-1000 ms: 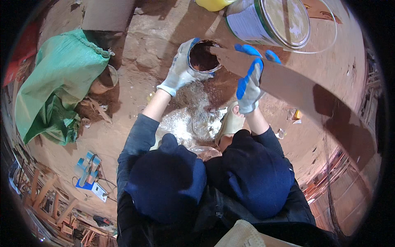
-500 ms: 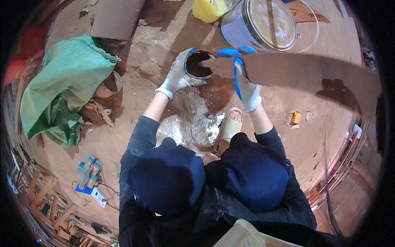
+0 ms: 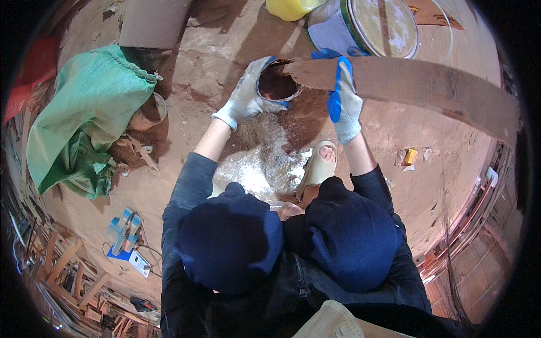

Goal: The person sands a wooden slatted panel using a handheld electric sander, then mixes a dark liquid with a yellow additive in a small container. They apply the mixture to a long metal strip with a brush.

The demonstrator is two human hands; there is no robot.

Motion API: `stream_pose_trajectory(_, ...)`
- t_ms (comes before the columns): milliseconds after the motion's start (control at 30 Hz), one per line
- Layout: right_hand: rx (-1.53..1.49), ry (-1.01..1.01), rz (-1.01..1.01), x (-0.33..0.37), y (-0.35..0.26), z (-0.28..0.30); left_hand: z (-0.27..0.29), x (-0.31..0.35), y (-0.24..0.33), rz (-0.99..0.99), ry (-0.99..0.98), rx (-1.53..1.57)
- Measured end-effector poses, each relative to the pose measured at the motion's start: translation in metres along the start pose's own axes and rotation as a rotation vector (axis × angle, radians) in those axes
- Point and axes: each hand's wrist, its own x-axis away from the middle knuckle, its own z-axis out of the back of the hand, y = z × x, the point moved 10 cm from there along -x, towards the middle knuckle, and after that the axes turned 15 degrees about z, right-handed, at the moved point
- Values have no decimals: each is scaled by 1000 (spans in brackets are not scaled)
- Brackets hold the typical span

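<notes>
My left hand [image 3: 248,94], in a grey-white work glove, grips a small round can [image 3: 277,85] holding dark red-brown stuff, above the dusty floor. My right hand [image 3: 342,96], in a blue and white glove, holds the near end of a long reddish wooden board [image 3: 428,90] whose tip rests on the can's rim. Below the can lies a patch of white powder [image 3: 253,169] mixed with brown dust. My sandalled foot [image 3: 318,166] sits beside it, and my knees in dark blue trousers fill the lower middle.
A large metal paint bucket [image 3: 366,25] and a yellow container [image 3: 290,8] stand at the top. A green sack [image 3: 84,118] lies at left beside a shallow bowl [image 3: 149,112]. A blue tool with a cable [image 3: 127,234] and wood scraps lie lower left. Small yellow scrap [image 3: 410,156] at right.
Both hands have shifted slightly with the can and board; the board's tip now rests on the can's rim and the view has tilted a little toward the bucket.
</notes>
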Motion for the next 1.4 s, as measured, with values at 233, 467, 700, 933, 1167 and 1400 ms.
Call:
stream_pose_trajectory(233, -394, -203, -68, -64, -42, -35, 5, 0, 22, -120, -24, -130)
stream_pose_trajectory(467, -713, 59, -176, -26, -34, -4, 5, 4, 22, -196, -26, -1)
stream_pose_trajectory(700, -604, 47, -105, -3, -25, -11, -3, 1, 20, -120, -87, -18)
stream_pose_trajectory(933, -505, -66, -19, -19, -42, 8, 5, 5, 27, -221, -23, -123)
stream_pose_trajectory(1167, -403, -155, 158, -33, -62, 3, 0, 1, 22, -67, 51, -145)
stream_pose_trajectory(1400, -386, -72, -54, -24, -39, 14, -5, 1, 22, 96, 51, -207)
